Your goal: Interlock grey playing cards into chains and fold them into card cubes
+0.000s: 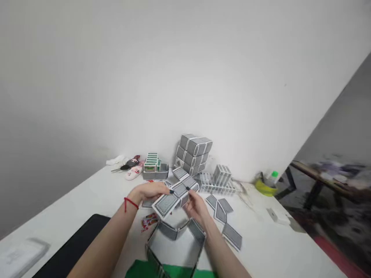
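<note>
Over the middle of the white table, my left hand and my right hand grip a joined piece of grey-backed playing cards. Both thumbs press on its top, while the fingers beneath are partly hidden. A heart-shaped frame of upright cards stands close to me, below the held piece. Behind my hands, more cards lie partly overlapped in view by that piece. Loose cards lie to the right of my right hand, and face cards lie below my left hand.
Card-covered blocks are stacked against the wall. Beside them are rows of card packs and a holder with green-edged boxes. A yellow bowl stands at right, a black flat object at front left, and green material in front.
</note>
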Action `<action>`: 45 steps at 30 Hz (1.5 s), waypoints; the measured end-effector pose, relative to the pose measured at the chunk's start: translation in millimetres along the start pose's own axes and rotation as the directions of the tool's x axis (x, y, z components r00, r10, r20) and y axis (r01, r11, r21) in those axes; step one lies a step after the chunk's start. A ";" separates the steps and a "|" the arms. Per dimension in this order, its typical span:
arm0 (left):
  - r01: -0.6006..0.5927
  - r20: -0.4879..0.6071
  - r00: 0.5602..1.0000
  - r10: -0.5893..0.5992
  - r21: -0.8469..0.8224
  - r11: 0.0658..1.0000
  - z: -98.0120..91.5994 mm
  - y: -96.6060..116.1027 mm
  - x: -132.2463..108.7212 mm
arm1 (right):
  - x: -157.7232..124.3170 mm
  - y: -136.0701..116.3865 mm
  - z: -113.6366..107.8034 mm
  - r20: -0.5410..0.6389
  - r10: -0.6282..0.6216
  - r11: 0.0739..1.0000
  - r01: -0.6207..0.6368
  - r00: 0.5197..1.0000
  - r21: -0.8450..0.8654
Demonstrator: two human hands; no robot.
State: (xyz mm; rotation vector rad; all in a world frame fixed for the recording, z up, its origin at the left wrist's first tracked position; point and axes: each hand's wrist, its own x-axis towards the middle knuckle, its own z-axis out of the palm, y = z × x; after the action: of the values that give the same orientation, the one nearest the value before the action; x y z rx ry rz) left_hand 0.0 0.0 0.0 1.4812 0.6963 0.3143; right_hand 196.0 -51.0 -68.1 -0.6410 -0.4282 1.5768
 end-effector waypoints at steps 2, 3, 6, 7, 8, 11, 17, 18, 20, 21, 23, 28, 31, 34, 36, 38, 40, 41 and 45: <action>0.002 0.008 1.000 -0.002 -0.019 1.000 0.8 -3.7 1.3 | -1.3 1.4 0.9 0.013 -0.007 1.000 0.008 1.000 -0.020; 0.004 0.015 1.000 -0.003 -0.034 0.999 1.1 -5.1 1.7 | -2.0 1.8 1.5 0.017 -0.010 1.000 0.011 1.000 -0.029; 0.009 0.046 0.999 -0.004 -0.104 0.995 1.9 -6.9 1.5 | -3.9 1.2 3.3 0.017 -0.013 0.999 0.014 1.000 -0.045; 0.011 0.057 0.998 -0.004 -0.125 0.992 2.0 -6.5 0.9 | -4.4 0.5 4.0 0.015 -0.013 0.999 0.014 1.000 -0.050; 0.013 0.069 0.998 -0.003 -0.140 0.990 2.0 -5.7 0.1 | -4.8 -0.2 4.5 0.014 -0.015 0.998 0.016 1.000 -0.063; 0.031 0.118 0.993 -0.013 -0.150 0.988 1.3 -1.9 -2.8 | -5.0 -1.5 5.2 0.017 -0.027 0.992 0.028 0.999 -0.120; 0.065 0.148 0.988 -0.050 -0.101 0.993 -0.1 3.2 -4.5 | -3.5 0.0 4.2 0.012 -0.091 0.981 0.092 0.996 -0.169; 0.070 0.140 0.988 -0.057 -0.087 0.994 0.0 3.2 -4.0 | -3.5 0.3 4.3 0.018 -0.118 0.975 0.119 0.993 -0.187; 0.078 0.120 0.990 -0.071 -0.062 0.995 -0.3 3.0 -3.2 | -3.7 0.9 4.9 0.034 -0.173 0.957 0.176 0.984 -0.229; 0.075 0.102 0.992 -0.070 -0.051 0.996 -1.0 2.7 -3.1 | -3.8 1.2 5.3 0.039 -0.192 0.948 0.196 0.981 -0.249; 0.056 0.035 0.998 -0.055 -0.022 0.998 -3.9 2.1 -4.3 | -4.1 2.0 6.5 0.034 -0.207 0.938 0.208 0.978 -0.279; 0.046 0.050 0.998 -0.050 0.070 0.997 -15.5 -0.2 -13.3 | -4.8 3.4 9.6 0.037 -0.257 0.908 0.255 0.966 -0.333; 0.044 0.045 0.998 -0.048 0.088 0.995 -16.8 0.0 -15.6 | -4.3 3.9 8.7 0.067 -0.292 0.879 0.295 0.954 -0.374; 0.040 0.004 0.999 -0.041 0.087 0.995 -12.2 1.5 -13.0 | -1.8 5.3 3.9 0.068 -0.332 0.845 0.329 0.941 -0.421; 0.047 -0.010 0.999 -0.046 0.087 0.995 -9.3 1.9 -10.2 | 0.7 6.9 -0.9 0.049 -0.357 0.816 0.337 0.933 -0.470; 0.055 -0.018 0.998 -0.054 0.090 0.994 -8.5 1.0 -7.6 | 2.9 8.5 -5.7 0.030 -0.375 0.786 0.335 0.926 -0.520; 0.062 -0.030 0.998 -0.059 0.109 0.992 -10.0 -0.8 -5.4 | 4.1 9.6 -9.1 0.020 -0.385 0.766 0.332 0.923 -0.550; 0.068 -0.040 0.997 -0.063 0.123 0.990 -11.2 -1.8 -4.6 | 4.3 9.8 -9.9 0.019 -0.385 0.763 0.330 0.923 -0.557; 0.096 -0.090 0.992 -0.085 0.121 0.988 -15.1 -4.7 -3.8 | 1.8 9.6 -7.2 0.015 -0.378 0.768 0.323 0.926 -0.554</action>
State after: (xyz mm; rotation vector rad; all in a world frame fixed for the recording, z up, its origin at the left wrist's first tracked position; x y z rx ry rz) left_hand -13.0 9.4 -2.9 1.5562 0.8616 0.2683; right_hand 193.0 -51.1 -79.8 -1.0067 -0.8939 1.0470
